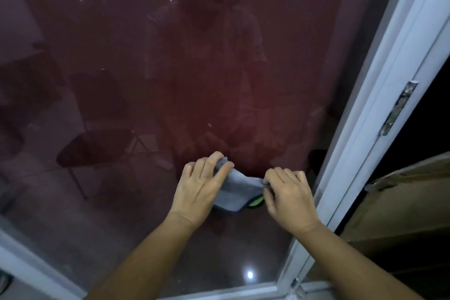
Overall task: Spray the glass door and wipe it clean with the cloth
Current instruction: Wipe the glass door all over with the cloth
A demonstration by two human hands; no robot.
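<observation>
1. Dark tinted glass door pane (pixel 170 80) in a white frame (pixel 379 95) fills the view, its top and left side cut off.
2. Grey folded microfibre cloth (pixel 235 187) sits low on the glass, stretched between both hands.
3. Left hand (pixel 202 185) pinches its upper end; right hand (pixel 289 197) grips the other.
4. Green-and-black patch (pixel 255 201) beneath the cloth is mostly hidden and unidentifiable.
5. Reflections are dim: a folding chair (pixel 97 143) and a ceiling light (pixel 250 274).

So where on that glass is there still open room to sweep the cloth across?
Most of the glass door is open: everything above both hands up to the top, and the wide stretch left of the left hand. A narrower strip lies below the hands, above the bottom frame. It is tight on the right, where the right hand and grey cloth sit close to the white door frame.
</observation>
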